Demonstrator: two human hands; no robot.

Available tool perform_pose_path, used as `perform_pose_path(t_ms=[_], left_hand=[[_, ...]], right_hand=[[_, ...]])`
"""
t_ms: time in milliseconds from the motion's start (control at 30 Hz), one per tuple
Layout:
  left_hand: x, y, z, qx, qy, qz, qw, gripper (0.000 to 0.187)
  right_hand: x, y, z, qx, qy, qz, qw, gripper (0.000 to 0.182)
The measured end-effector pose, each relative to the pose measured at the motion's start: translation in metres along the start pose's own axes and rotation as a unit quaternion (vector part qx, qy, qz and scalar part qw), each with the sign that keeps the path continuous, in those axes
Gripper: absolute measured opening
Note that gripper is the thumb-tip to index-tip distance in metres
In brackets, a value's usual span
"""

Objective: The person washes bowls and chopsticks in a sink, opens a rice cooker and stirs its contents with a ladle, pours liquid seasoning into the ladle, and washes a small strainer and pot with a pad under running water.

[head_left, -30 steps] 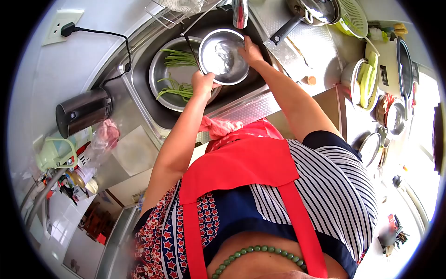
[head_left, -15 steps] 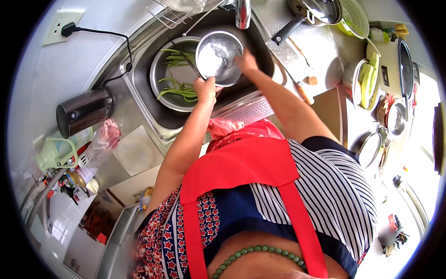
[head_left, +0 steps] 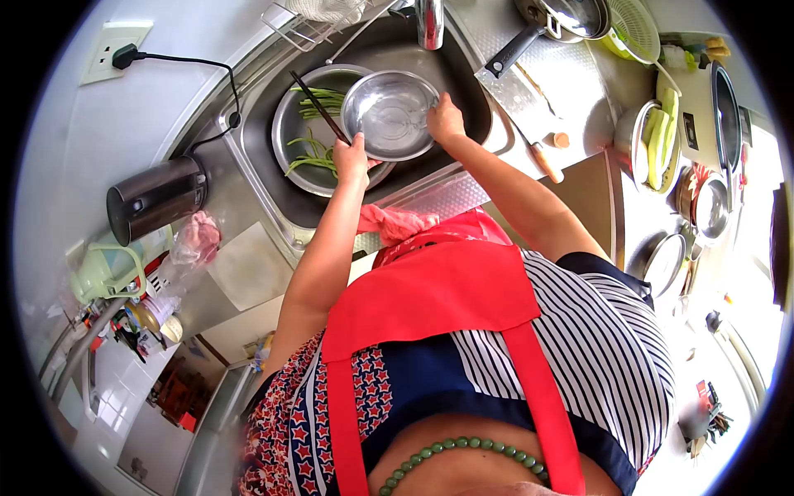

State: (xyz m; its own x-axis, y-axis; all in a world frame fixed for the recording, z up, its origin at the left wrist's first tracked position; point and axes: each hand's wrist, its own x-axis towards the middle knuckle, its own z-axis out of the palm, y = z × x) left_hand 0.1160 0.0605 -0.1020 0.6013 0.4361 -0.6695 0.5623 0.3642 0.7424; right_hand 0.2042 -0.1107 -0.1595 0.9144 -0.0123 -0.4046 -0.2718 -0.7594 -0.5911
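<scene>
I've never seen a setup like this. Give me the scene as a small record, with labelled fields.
Place: kitchen sink
Left hand: grips steel bowl and dark chopsticks
Right hand: at the bowl's opposite rim
In sink: larger metal bowl with long green stalks
Right counter: knife, lidded pan
Left counter: electric kettle
Bowl's contents: cannot tell

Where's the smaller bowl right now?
In the head view, the smaller bowl sits between the left hand and right hand, over the sink, right of the larger bowl.

Bright light from right; dark, curved fisheye edges.
</scene>
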Motion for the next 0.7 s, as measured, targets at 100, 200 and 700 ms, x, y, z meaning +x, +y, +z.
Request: perform_pose_path(t_ms=[100, 200, 700], left_hand=[[-0.002, -0.001, 0.003, -0.012, 0.003, 0.002, 1.000, 0.024], [-0.005, 0.001, 0.015, -0.024, -0.006, 0.020, 0.999, 0.027], [-0.036, -0.002, 0.041, -0.064, -0.090, -0.013, 0.994, 0.033]], right_hand=[[-0.009, 0.002, -0.001, 0.017, 0.006, 0.015, 1.000, 0.032], [0.020, 0.008, -0.008, 0.012, 0.055, -0.107, 0.993, 0.037], [0.022, -0.043, -0.008, -0.015, 0.053, -0.254, 0.966, 0.026]])
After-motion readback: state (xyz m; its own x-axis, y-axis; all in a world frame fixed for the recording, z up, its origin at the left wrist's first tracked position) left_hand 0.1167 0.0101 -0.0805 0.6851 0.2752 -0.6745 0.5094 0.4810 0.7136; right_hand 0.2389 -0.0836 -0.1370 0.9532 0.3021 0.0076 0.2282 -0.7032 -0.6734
